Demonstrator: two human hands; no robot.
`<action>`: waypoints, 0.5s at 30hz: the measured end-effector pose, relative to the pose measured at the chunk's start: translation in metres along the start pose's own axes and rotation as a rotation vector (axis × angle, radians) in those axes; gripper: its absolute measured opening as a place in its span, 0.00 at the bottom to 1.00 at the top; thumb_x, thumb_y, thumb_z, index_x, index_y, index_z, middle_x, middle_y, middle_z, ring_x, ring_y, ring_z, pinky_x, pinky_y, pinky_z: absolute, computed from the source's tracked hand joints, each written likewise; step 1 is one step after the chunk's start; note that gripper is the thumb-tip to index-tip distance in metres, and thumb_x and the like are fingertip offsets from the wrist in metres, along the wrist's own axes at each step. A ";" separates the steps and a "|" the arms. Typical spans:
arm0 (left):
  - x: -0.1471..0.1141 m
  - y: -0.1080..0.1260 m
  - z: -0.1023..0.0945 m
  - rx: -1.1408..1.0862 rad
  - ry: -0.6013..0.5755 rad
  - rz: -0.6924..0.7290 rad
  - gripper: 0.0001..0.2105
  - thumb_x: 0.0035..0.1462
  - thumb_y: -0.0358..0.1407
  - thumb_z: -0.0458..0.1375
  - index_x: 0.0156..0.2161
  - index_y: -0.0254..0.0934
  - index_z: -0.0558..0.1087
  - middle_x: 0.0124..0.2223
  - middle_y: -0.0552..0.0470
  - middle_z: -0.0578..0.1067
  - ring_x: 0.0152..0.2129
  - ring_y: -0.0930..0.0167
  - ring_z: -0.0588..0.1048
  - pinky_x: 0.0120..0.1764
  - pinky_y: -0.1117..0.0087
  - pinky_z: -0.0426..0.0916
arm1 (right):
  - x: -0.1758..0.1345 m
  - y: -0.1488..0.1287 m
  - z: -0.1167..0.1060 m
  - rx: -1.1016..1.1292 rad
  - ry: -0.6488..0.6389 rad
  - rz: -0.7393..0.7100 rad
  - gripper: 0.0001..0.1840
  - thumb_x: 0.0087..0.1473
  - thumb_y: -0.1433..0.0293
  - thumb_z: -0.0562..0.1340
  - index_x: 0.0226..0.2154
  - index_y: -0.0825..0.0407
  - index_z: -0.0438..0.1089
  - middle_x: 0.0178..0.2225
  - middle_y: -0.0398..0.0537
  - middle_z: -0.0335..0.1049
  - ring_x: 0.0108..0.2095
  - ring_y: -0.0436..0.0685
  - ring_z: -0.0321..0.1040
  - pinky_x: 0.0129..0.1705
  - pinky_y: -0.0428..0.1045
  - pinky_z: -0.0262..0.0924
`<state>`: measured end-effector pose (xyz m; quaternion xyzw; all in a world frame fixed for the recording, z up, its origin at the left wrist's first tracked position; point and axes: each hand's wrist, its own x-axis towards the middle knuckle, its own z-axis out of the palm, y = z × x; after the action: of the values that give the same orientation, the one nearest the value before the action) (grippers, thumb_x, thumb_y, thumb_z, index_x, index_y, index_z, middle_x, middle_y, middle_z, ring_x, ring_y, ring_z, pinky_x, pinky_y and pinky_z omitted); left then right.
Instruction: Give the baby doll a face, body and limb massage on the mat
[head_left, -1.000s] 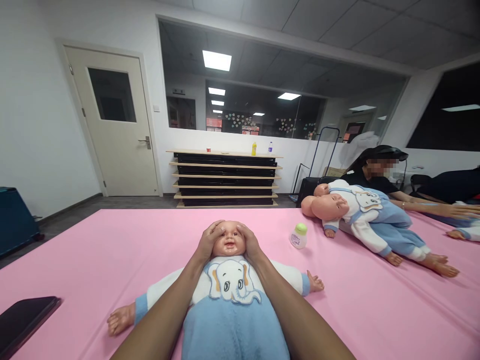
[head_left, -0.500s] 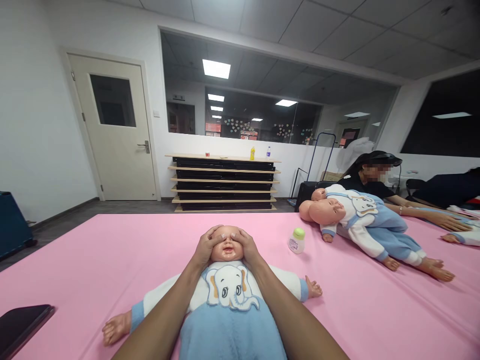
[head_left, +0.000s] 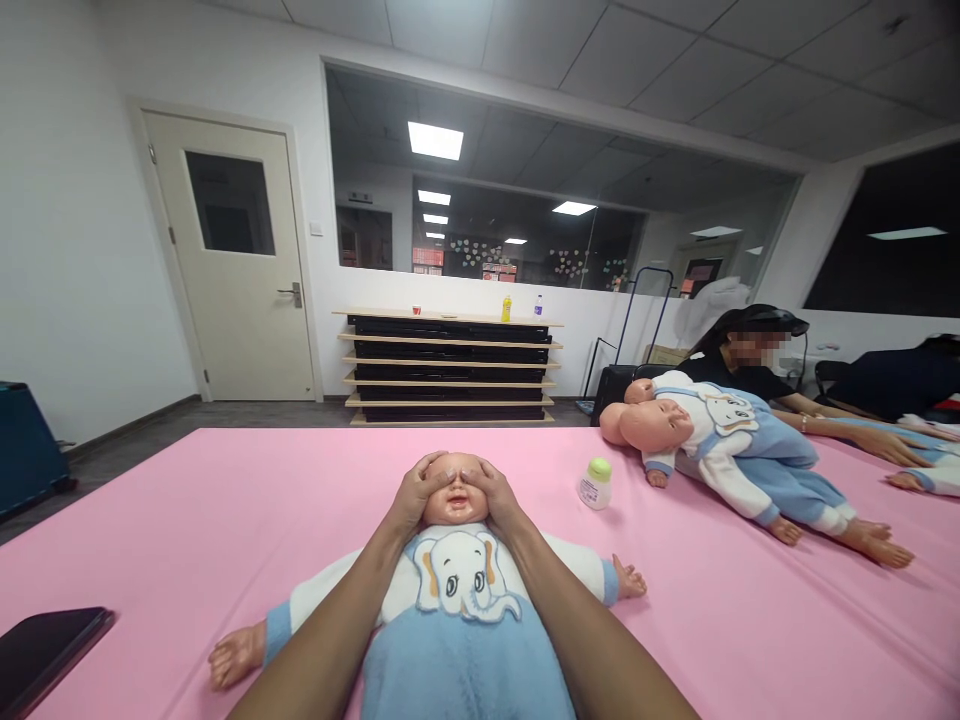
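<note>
A baby doll (head_left: 465, 655) lies on its back in front of me, dressed in a white and light-blue outfit with an elephant on the chest. Its arms stretch out to both sides. My left hand (head_left: 415, 497) cups the left side of the doll's head, fingers curved round it. On the other side my right hand (head_left: 495, 494) holds the head the same way. Both thumbs lie over the eye area, so the doll's eyes are hidden; its nose and mouth show between my palms.
A pink-covered table (head_left: 135, 520) bears a lotion bottle with a green cap (head_left: 595, 484), a dark phone (head_left: 49, 655) at the left edge, and more dolls (head_left: 739, 440) at the right. Beyond those sits a person in black (head_left: 750, 370), a hand on another doll. Stacked shelving (head_left: 450, 355) stands behind.
The view has shifted very slightly. My thumbs have moved a little inward over the doll's eye area, while both hands stay on its head.
</note>
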<state>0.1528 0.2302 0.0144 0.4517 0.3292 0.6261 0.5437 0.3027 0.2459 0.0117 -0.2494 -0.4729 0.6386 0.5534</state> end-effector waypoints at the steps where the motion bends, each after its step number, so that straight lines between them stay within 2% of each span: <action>1: 0.001 0.000 0.000 0.009 0.006 0.003 0.28 0.41 0.39 0.69 0.49 0.36 0.71 0.43 0.45 0.76 0.38 0.62 0.75 0.43 0.62 0.69 | 0.000 0.000 0.000 -0.011 0.003 0.004 0.24 0.42 0.63 0.70 0.43 0.52 0.70 0.38 0.49 0.74 0.39 0.60 0.70 0.43 0.54 0.64; 7: 0.004 -0.005 -0.002 0.060 0.037 0.057 0.26 0.44 0.40 0.67 0.49 0.34 0.71 0.46 0.44 0.74 0.42 0.62 0.74 0.46 0.61 0.68 | -0.001 -0.002 0.003 -0.030 0.017 -0.027 0.20 0.44 0.63 0.68 0.40 0.53 0.72 0.37 0.48 0.74 0.39 0.60 0.70 0.43 0.53 0.63; 15: 0.004 -0.005 -0.004 0.087 0.043 0.089 0.24 0.44 0.41 0.66 0.47 0.34 0.73 0.45 0.45 0.75 0.41 0.62 0.73 0.46 0.62 0.67 | 0.001 0.001 0.001 -0.035 0.030 -0.062 0.16 0.45 0.63 0.66 0.37 0.53 0.72 0.35 0.47 0.74 0.38 0.58 0.68 0.41 0.51 0.62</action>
<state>0.1512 0.2353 0.0095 0.4758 0.3473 0.6441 0.4880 0.3017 0.2464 0.0116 -0.2539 -0.4834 0.6089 0.5754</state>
